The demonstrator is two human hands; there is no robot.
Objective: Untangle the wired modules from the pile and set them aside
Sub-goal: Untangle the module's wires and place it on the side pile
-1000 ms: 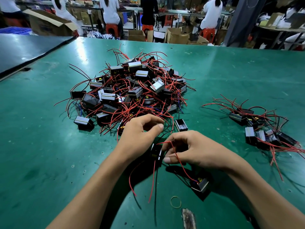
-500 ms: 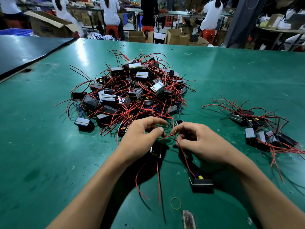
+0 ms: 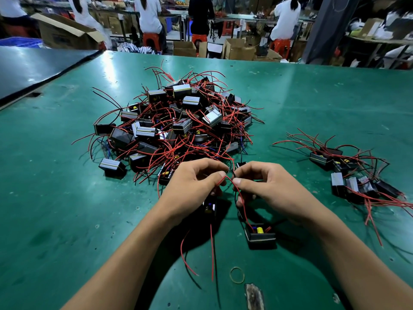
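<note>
**Up Front, Pinching Tight**

Near the front of the green bench, just before the big pile of wired modules: pinching a red wire between thumb and forefinger of the left grip, and pinching the same tangle with the right grip, fingertips nearly meeting. Half hiding one black module beneath the left palm. Trailing wire down to a second module lying open side up on the bench under the right wrist. Keeping well apart from the sorted cluster at right. Leaving a rubber band lying nearest the body.
</note>
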